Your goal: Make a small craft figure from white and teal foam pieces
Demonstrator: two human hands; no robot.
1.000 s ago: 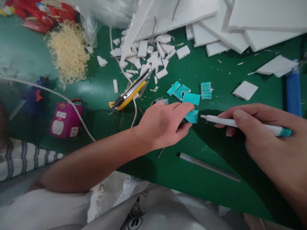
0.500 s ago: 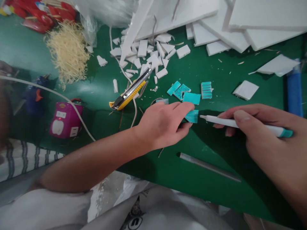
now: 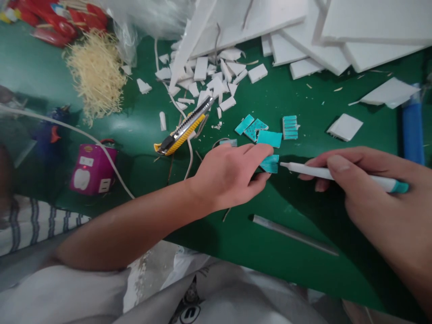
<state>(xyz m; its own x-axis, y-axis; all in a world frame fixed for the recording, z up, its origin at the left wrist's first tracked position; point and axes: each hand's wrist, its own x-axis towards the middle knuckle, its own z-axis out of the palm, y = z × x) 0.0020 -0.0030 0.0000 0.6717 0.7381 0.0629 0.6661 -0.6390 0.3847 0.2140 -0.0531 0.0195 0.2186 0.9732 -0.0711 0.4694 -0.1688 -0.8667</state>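
Observation:
Between the thumb and fingers of my left hand [image 3: 232,175] is a small teal-coloured foam piece [image 3: 271,164], its left part hidden by the fingers. My right hand [image 3: 367,189] grips a white marker [image 3: 313,170] with a teal end, its tip close to the piece's right edge; whether they touch I cannot tell. Just beyond lie a plain teal piece [image 3: 270,138], a dotted teal piece [image 3: 255,129], a small teal strip [image 3: 244,124] and a striped teal piece [image 3: 290,127].
A yellow utility knife [image 3: 184,128] lies left of white foam scraps [image 3: 216,81]. White foam sheets [image 3: 337,36] are stacked at the back. Nearer me is a grey tube [image 3: 293,235]. A purple power box [image 3: 93,168], a white cord [image 3: 111,159] and shredded straw-like strands [image 3: 96,74] are leftward.
The marker and my right hand have shifted very slightly left, toward the teal piece. My left hand stays in place with its hold unchanged.

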